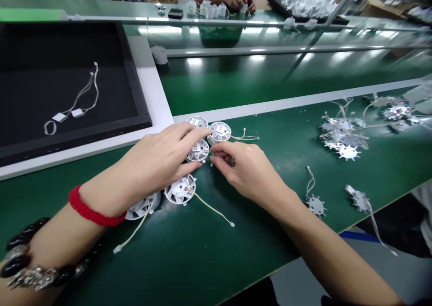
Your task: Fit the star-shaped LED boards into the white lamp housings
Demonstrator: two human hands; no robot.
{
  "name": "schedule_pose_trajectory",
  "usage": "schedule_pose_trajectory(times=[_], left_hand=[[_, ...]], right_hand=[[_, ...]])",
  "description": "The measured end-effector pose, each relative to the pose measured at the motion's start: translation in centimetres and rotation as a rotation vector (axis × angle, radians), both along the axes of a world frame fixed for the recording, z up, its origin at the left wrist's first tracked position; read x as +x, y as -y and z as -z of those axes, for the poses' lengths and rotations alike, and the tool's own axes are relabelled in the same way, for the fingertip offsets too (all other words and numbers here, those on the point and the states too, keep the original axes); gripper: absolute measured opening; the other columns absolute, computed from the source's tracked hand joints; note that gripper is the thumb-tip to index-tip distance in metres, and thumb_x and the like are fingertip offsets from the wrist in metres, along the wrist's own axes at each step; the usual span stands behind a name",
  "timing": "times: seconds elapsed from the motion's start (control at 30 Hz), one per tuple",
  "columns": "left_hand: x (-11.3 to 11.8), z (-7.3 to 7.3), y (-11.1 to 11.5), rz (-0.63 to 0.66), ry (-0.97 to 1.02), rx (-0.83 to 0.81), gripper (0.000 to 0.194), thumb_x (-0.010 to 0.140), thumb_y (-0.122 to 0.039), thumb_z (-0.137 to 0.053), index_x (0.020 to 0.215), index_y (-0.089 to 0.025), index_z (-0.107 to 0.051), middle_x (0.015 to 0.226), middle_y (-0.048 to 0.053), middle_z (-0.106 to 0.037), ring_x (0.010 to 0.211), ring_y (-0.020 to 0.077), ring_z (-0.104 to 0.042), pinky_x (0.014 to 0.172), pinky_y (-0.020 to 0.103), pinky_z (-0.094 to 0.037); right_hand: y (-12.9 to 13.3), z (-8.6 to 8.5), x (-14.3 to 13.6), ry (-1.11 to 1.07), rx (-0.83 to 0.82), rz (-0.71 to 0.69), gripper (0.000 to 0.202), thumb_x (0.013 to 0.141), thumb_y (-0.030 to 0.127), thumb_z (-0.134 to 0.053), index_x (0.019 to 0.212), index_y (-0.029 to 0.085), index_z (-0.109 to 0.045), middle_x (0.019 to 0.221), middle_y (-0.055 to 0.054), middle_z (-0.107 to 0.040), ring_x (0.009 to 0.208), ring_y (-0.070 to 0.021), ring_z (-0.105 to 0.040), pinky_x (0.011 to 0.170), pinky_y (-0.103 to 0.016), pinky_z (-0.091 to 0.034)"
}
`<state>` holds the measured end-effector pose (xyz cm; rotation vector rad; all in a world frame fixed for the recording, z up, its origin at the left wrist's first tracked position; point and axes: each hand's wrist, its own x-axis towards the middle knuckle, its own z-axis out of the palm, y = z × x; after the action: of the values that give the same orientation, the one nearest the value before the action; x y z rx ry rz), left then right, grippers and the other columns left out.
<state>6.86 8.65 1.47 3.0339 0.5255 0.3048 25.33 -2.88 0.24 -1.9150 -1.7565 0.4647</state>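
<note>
My left hand (160, 155) has its thumb and fingers around a small white round fan (199, 150) on the green bench. Close by on the right, my right hand (248, 166) pinches the thin yellowish wire at that fan's edge; the wire's far end is hidden in the fingers. Just behind stands a second fan (220, 131) with a label and loose wires. Another fan (196, 121) is partly covered by my left fingers. Nearer to me lies a fan with a plugged wire (180, 190), and a further fan (143, 207) sits partly under my left wrist.
A black tray (135, 72) with two wired pieces stands at the left on a white board (157, 94). Silvery star-shaped plates with wires (342, 132) pile up at the right. Across the bench, another person's hands (241, 1) work near white housings (211, 10).
</note>
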Motion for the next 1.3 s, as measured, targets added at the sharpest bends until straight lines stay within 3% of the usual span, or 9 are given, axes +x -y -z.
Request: schedule_pose_trajectory(times=[0.2,0.33,0.5,0.67,0.9,1.1,1.3], left_hand=[[0.5,-0.2,0.2,-0.047,-0.189,-0.097,0.045,0.089,-0.03,-0.078,0.13,-0.02,-0.063,0.123,0.008,-0.075,0.1,0.0308,-0.075,0.059,0.035,-0.051],[0.1,-0.4,0.3,0.004,-0.017,0.087,0.041,0.089,-0.026,-0.075,0.127,-0.018,-0.063,0.123,0.009,-0.075,0.097,0.0289,-0.076,0.047,0.031,-0.043],[-0.1,-1.4,0.6,0.077,0.23,0.366,0.024,0.103,-0.025,-0.056,0.123,-0.012,-0.062,0.119,0.013,-0.077,0.092,0.0258,-0.078,0.045,0.032,-0.044],[-0.2,-2.3,0.6,0.1,0.262,0.422,0.022,0.106,-0.025,-0.056,0.125,-0.015,-0.06,0.119,0.012,-0.078,0.089,0.0258,-0.079,0.05,0.035,-0.048],[-0.4,-2.4,0.5,0.091,0.264,0.425,0.023,0.108,-0.027,-0.054,0.128,-0.017,-0.058,0.12,0.013,-0.078,0.091,0.0271,-0.079,0.052,0.036,-0.05],[-0.6,-2.6,1.0,0.082,0.212,0.403,0.023,0.107,-0.026,-0.053,0.127,-0.016,-0.058,0.122,0.013,-0.078,0.095,0.0293,-0.08,0.053,0.037,-0.052],[-0.6,-2.6,0.8,0.084,0.214,0.343,0.024,0.107,-0.028,-0.052,0.128,-0.018,-0.057,0.124,0.012,-0.077,0.094,0.0292,-0.08,0.055,0.037,-0.053]], right_hand=[[0.4,0.0,0.1,-0.229,-0.034,-0.086,0.02,0.096,0.014,-0.066,0.115,0.018,-0.067,0.082,0.002,-0.077,0.074,-0.0162,-0.067,0.068,-0.029,-0.045],[0.3,-0.7,0.4,-0.343,-0.016,-0.06,0.024,0.096,0.014,-0.067,0.12,0.017,-0.067,0.075,0.004,-0.073,0.072,-0.0142,-0.064,0.07,-0.029,-0.046],[0.2,-1.9,1.1,-0.567,-0.059,0.01,0.017,0.091,0.014,-0.073,0.107,0.014,-0.075,0.07,0.004,-0.072,0.064,-0.0112,-0.062,0.064,-0.027,-0.047],[0.3,-2.6,1.3,-0.725,-0.074,-0.004,0.004,0.088,0.016,-0.076,0.086,0.014,-0.074,0.069,0.002,-0.071,0.057,-0.0085,-0.059,0.053,-0.022,-0.045],[0.7,-3.0,1.3,-0.748,0.067,0.018,0.012,0.087,0.012,-0.077,0.079,0.015,-0.069,0.069,0.003,-0.07,0.057,-0.0067,-0.061,0.051,-0.019,-0.045],[0.6,-2.9,1.3,-0.813,0.045,-0.006,0.015,0.083,0.018,-0.085,0.08,0.015,-0.07,0.067,0.004,-0.068,0.056,-0.0074,-0.059,0.051,-0.021,-0.047],[0.7,-3.0,0.9,-0.64,0.161,0.0,0.017,0.087,0.016,-0.081,0.076,0.016,-0.068,0.069,0.003,-0.07,0.057,-0.008,-0.06,0.052,-0.02,-0.047]])
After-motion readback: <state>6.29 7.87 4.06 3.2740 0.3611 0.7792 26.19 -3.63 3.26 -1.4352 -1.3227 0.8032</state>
